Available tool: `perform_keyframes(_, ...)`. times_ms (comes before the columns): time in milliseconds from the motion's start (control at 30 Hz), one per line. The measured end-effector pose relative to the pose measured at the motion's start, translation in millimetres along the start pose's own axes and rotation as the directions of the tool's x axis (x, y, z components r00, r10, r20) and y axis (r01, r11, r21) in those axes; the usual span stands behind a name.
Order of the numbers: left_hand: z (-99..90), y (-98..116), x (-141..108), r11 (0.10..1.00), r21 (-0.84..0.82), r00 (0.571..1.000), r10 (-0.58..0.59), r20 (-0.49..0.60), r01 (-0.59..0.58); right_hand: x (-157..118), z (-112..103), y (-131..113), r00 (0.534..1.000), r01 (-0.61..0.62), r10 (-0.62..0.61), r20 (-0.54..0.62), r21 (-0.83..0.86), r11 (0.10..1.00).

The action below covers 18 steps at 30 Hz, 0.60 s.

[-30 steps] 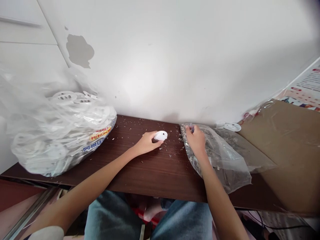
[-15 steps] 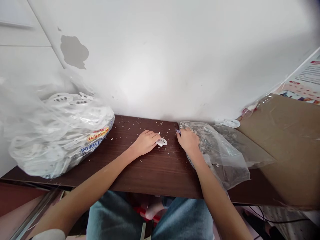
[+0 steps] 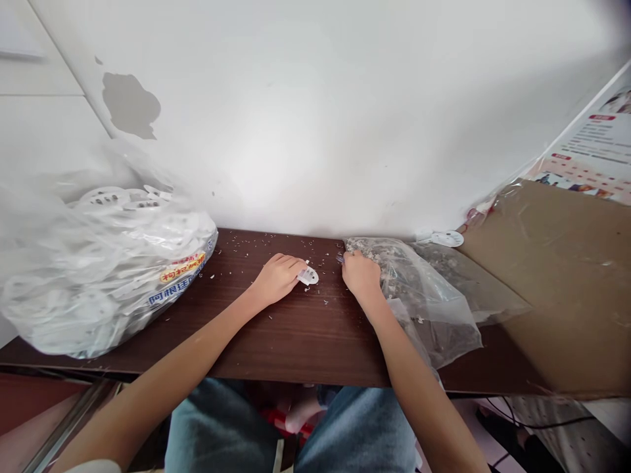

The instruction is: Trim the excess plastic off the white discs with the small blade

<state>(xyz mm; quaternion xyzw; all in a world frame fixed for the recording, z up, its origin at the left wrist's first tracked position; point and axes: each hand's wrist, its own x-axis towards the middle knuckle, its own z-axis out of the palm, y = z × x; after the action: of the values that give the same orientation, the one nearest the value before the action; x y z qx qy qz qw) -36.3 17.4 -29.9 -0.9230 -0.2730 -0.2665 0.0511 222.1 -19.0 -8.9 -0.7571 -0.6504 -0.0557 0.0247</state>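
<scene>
the white piece (image 3: 309, 275) sits at the fingertips of the left hand (image 3: 277, 279), low over the middle of the surface (image 3: 305, 341), a row of dark marks facing up; whether it touches the surface i cannot tell. a second ago it was held up with its rounded end and a small dark hole in view; now it has been turned over and brought down. the left hand, knuckles up, pinches its near end, the thumb out of sight.

the right hand (image 3: 362, 271) is curled over a small purplish thing (image 3: 340, 259), only its tip peeking out, so i cannot tell what it is. a second ago this hand was over the clear bag (image 3: 438, 302); it has come leftward, and the tip now points past the bag's left edge toward the piece. my reading is that both hands are now ready to work on the piece, though a gap remains between them. over the last half second little has altered beyond the view drifting.

around the hands lie pale scraps (image 3: 325, 302). further out, a bulging bag (image 3: 98, 289) of similar white pieces stands at the left, and another white disc (image 3: 447, 238) lies near the cardboard (image 3: 566, 282) at the right.
</scene>
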Motion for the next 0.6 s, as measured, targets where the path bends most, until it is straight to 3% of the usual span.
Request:
perform_keyframes(267,-4.0,-1.8,1.4,0.992,-0.048,0.984,-0.125,-0.124,0.120,-2.2,-2.2,0.0,1.000,0.011,-0.011,0.005,-0.001,1.000)
perform_keyframes(367,-15.2,0.6,4.1,0.991,-0.029,0.979,-0.136,-0.149,0.134,-3.4,-3.5,-0.9,1.000,0.007,-0.007,-0.016,-0.005,1.000)
perform_keyframes(467,-49.0,-1.8,8.5,0.993,0.091,0.992,-0.062,-0.110,0.072,-3.7,-3.3,-1.0,1.000,0.020,-0.020,-0.006,-0.009,1.000)
perform_keyframes(600,-135.6,-11.1,19.8,0.958,0.270,0.993,-0.072,-0.092,0.094,-3.4,0.5,-0.8,0.999,0.022,-0.022,-0.027,-0.010,1.000)
